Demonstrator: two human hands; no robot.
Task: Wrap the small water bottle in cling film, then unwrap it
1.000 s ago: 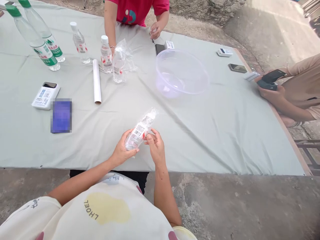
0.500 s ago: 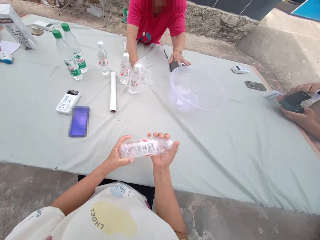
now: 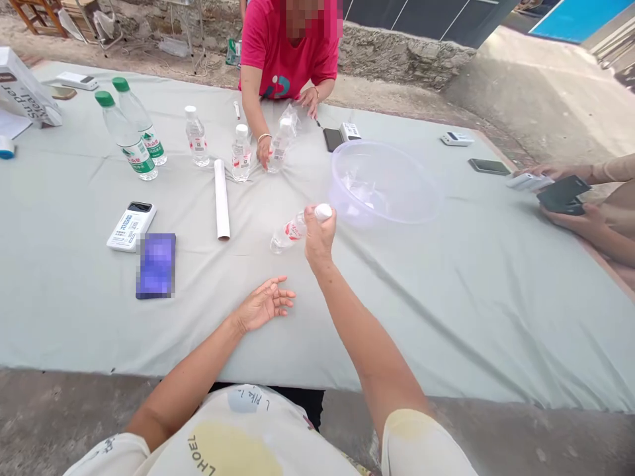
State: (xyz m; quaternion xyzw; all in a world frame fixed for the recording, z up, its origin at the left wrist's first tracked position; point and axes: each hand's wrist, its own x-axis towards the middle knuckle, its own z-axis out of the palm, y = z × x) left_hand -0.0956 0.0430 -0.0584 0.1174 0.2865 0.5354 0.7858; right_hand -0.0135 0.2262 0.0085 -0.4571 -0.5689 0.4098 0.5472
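Our R hand (image 3: 319, 237) is wrapped round the white cap end of a small water btl (image 3: 290, 231), btl tilted down to the left, just beside the clear plastic basin (image 3: 430, 198). Our L hand (image 3: 264, 304) lies open & empty on the grey-green tablecloth (image 3: 446, 311), near a white paper tube (image 3: 222, 198) & a blurred blue card (image 3: 155, 266). Opposite, a co-worker's hand (image 3: 264, 152) sits between two more btls (image 3: 241, 153). At R, another person's hands (image 3: 565, 221) hold a black phone (image 3: 563, 195).
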